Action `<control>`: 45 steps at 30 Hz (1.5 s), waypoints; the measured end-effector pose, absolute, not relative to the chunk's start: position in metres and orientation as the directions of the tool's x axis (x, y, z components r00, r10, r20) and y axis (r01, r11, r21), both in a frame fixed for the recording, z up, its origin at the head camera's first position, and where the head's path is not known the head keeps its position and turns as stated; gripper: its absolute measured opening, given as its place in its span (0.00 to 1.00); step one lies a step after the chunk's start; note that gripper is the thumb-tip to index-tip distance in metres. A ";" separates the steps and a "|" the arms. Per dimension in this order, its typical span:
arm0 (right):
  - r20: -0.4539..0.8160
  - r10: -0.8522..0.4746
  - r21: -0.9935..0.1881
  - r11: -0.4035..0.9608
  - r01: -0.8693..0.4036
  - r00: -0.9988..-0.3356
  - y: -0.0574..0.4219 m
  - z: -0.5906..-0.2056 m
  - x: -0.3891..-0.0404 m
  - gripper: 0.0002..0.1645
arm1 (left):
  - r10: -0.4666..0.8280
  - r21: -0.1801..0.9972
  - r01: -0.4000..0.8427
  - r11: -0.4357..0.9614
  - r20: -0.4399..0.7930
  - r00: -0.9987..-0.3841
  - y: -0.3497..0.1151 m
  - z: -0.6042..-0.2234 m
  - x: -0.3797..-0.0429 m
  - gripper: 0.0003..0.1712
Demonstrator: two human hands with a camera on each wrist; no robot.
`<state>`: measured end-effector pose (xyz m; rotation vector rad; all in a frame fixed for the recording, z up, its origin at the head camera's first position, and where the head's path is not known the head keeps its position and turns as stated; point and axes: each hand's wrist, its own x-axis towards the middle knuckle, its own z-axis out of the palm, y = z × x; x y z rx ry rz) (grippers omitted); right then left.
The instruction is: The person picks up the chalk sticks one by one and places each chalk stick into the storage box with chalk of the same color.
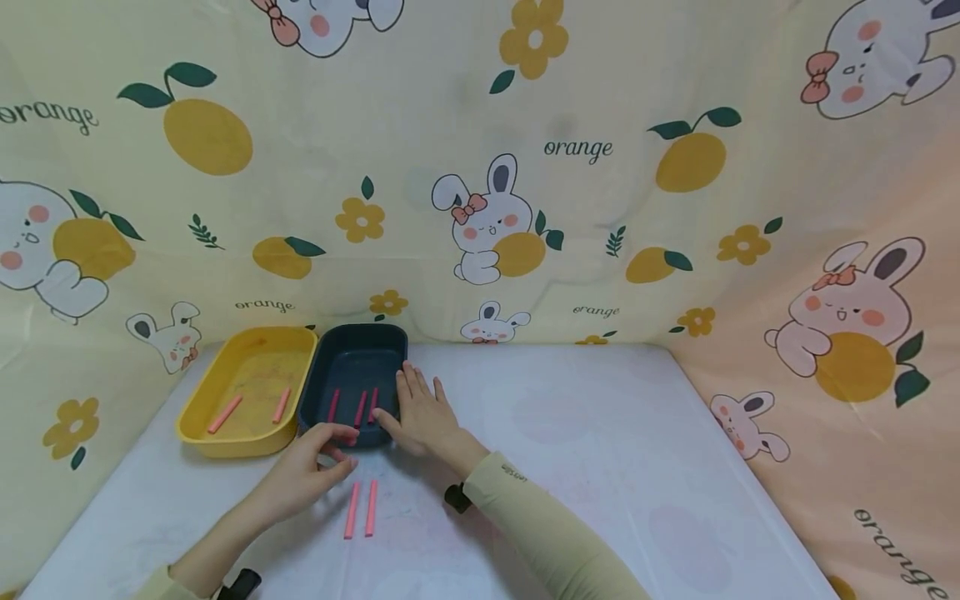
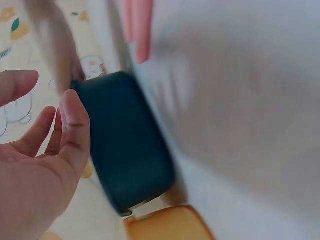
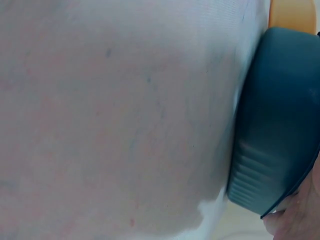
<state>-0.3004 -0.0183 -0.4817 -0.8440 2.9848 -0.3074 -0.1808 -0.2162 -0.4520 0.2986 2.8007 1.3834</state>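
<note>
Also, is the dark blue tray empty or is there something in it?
Not empty: in the head view, three dark pink sticks show inside the dark blue tray.

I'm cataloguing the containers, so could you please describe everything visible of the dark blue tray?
The dark blue tray is an open, rounded rectangle, smooth and plastic-looking, with ridges outside at one end. It stands upright on the white table, close beside the yellow tray to its left. Three dark pink sticks lie inside. The right hand rests on its right rim; whether the left hand, by the near edge, touches it is unclear.
</note>
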 end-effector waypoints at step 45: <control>0.047 -0.514 -0.200 0.835 -0.512 -0.857 -0.019 -0.484 -0.302 0.53 | 0.218 0.659 0.021 0.752 -0.218 -0.951 -0.203 -0.481 -0.177 0.24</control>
